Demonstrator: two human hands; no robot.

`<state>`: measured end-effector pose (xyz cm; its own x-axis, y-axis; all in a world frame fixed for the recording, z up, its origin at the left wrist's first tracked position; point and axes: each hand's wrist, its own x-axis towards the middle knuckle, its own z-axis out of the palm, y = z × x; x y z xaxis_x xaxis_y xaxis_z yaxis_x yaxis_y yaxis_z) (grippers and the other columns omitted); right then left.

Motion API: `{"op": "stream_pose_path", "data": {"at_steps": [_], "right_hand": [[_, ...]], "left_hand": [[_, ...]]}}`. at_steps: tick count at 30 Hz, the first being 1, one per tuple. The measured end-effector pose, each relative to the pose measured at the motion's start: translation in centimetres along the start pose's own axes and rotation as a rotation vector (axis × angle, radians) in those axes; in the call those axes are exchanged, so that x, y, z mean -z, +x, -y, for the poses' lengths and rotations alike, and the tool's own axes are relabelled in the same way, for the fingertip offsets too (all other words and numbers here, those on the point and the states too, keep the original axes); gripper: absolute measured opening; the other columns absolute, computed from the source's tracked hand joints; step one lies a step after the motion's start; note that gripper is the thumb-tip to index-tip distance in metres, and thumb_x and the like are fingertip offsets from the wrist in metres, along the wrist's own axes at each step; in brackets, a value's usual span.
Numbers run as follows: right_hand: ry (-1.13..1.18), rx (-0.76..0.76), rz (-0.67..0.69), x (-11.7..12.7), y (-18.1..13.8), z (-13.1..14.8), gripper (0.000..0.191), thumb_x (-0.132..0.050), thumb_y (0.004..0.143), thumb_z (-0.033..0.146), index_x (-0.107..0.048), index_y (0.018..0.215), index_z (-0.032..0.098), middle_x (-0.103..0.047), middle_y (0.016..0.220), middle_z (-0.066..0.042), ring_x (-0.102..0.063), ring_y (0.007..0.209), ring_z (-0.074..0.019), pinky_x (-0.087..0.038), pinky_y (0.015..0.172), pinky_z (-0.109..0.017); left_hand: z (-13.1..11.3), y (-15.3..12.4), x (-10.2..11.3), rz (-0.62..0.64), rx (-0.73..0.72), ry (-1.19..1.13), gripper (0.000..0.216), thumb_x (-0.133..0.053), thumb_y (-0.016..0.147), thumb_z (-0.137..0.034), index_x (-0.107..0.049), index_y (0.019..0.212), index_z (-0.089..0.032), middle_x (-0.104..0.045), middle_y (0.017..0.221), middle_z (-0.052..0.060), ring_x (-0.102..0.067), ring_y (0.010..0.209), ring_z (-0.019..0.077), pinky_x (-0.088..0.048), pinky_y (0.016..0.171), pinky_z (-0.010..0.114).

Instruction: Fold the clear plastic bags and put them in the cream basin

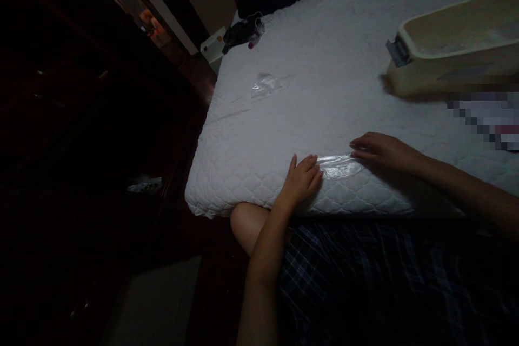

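A strip of clear, shiny plastic, folded like a thin bag (339,166), lies near the front edge of the white quilted bed (259,135). My left hand (300,178) holds its left end between thumb and fingers, with one finger sticking up apart from the rest. At the other end, my right hand (379,150) pinches the plastic between thumb and fingertips, palm down. Another crumpled piece of clear plastic (265,85) lies farther back on the bed, apart from both hands.
A cream plastic bin (421,73) with a grey latch stands on the bed at the right. Dark items (241,32) lie at the far left corner. Dark furniture fills the left side, where a plastic packet (145,185) lies. My knee (247,221) touches the bed's edge.
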<state>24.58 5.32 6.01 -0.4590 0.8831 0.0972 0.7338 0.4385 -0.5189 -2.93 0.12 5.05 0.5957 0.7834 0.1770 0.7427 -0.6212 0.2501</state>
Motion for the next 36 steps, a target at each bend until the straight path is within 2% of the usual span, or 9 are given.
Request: {"op": "stream_pose_path", "data": {"at_steps": [3, 6, 8, 12, 15, 19, 22, 30, 36], "right_hand": [[-0.012, -0.021, 0.131, -0.4, 1.5, -0.2, 0.036, -0.058, 0.078, 0.051, -0.066, 0.093, 0.020, -0.067, 0.091, -0.011, -0.062, 0.082, -0.0250, -0.050, 0.075, -0.040], [-0.006, -0.047, 0.197, -0.8, 2.1, -0.6, 0.033, -0.059, 0.074, 0.052, -0.065, 0.089, 0.023, -0.068, 0.084, -0.007, -0.062, 0.075, -0.0231, -0.050, 0.068, -0.038], [0.018, -0.070, 0.225, -1.0, 2.1, -0.8, 0.033, -0.059, 0.074, 0.054, -0.065, 0.085, 0.024, -0.068, 0.081, -0.007, -0.062, 0.072, -0.0225, -0.049, 0.065, -0.038], [0.115, -0.112, 0.196, -1.3, 1.2, -0.7, 0.038, -0.056, 0.075, 0.060, -0.063, 0.079, 0.023, -0.068, 0.080, -0.007, -0.062, 0.072, -0.0228, -0.049, 0.064, -0.038], [0.195, -0.153, 0.126, -1.5, 0.2, -0.3, 0.038, -0.055, 0.076, 0.061, -0.063, 0.078, 0.024, -0.068, 0.080, -0.008, -0.062, 0.073, -0.0229, -0.049, 0.063, -0.037], [0.263, -0.168, 0.110, -1.4, -0.4, 0.5, 0.038, -0.054, 0.077, 0.061, -0.062, 0.078, 0.023, -0.066, 0.073, -0.007, -0.060, 0.068, -0.0218, -0.048, 0.061, -0.036], [0.280, -0.149, 0.136, -1.0, -0.4, 0.8, 0.040, -0.052, 0.079, 0.062, -0.061, 0.080, 0.023, -0.066, 0.074, -0.007, -0.061, 0.069, -0.0218, -0.049, 0.062, -0.037], [0.229, -0.192, 0.156, -0.7, 0.5, 0.8, 0.053, -0.061, 0.070, 0.063, -0.063, 0.101, 0.020, -0.069, 0.089, -0.011, -0.065, 0.079, -0.0257, -0.053, 0.069, -0.039], [0.161, -0.153, 0.173, -1.4, 0.7, 0.7, 0.044, -0.059, 0.073, 0.061, -0.065, 0.095, 0.024, -0.069, 0.083, -0.007, -0.064, 0.075, -0.0249, -0.052, 0.066, -0.040]], "left_hand": [[0.2, 0.0, 0.1, -0.021, 0.003, 0.007, 0.032, -0.038, 0.098, -0.033, -0.064, 0.111, -0.018, -0.057, 0.134, 0.008, -0.043, 0.134, 0.0229, -0.019, 0.117, 0.058], [0.5, 0.0, -0.1, -0.044, 0.005, -0.017, 0.030, -0.041, 0.098, -0.034, -0.065, 0.108, -0.020, -0.060, 0.131, 0.007, -0.045, 0.132, 0.0230, -0.018, 0.117, 0.059], [0.7, 0.0, -0.2, -0.075, 0.021, -0.076, 0.028, -0.043, 0.097, -0.034, -0.062, 0.113, -0.021, -0.060, 0.130, 0.006, -0.048, 0.129, 0.0219, -0.023, 0.116, 0.057], [1.1, 0.3, -0.2, -0.243, 0.144, -0.279, 0.034, -0.046, 0.096, -0.038, -0.054, 0.124, -0.021, -0.060, 0.128, 0.010, -0.056, 0.120, 0.0192, -0.047, 0.103, 0.044], [1.4, 0.7, -0.2, -0.344, 0.259, -0.356, 0.038, -0.047, 0.095, -0.043, -0.052, 0.125, -0.020, -0.061, 0.123, 0.010, -0.059, 0.113, 0.0181, -0.053, 0.094, 0.037], [1.6, 1.1, -0.6, -0.250, 0.244, -0.305, 0.046, -0.057, 0.090, -0.043, -0.048, 0.130, -0.021, -0.059, 0.125, 0.010, -0.056, 0.116, 0.0209, -0.049, 0.098, 0.040], [1.7, 1.4, -1.1, -0.169, 0.185, -0.271, 0.041, -0.062, 0.087, -0.038, -0.054, 0.124, -0.022, -0.063, 0.118, 0.008, -0.057, 0.113, 0.0215, -0.046, 0.099, 0.042], [1.8, 1.6, -1.6, -0.181, 0.223, -0.266, 0.031, -0.059, 0.089, -0.027, -0.057, 0.119, -0.021, -0.066, 0.107, 0.006, -0.059, 0.104, 0.0203, -0.047, 0.094, 0.040], [1.8, 1.5, -1.4, -0.195, 0.206, -0.328, 0.036, -0.063, 0.086, -0.030, -0.056, 0.120, -0.022, -0.066, 0.110, 0.006, -0.059, 0.106, 0.0207, -0.047, 0.096, 0.041]]}}
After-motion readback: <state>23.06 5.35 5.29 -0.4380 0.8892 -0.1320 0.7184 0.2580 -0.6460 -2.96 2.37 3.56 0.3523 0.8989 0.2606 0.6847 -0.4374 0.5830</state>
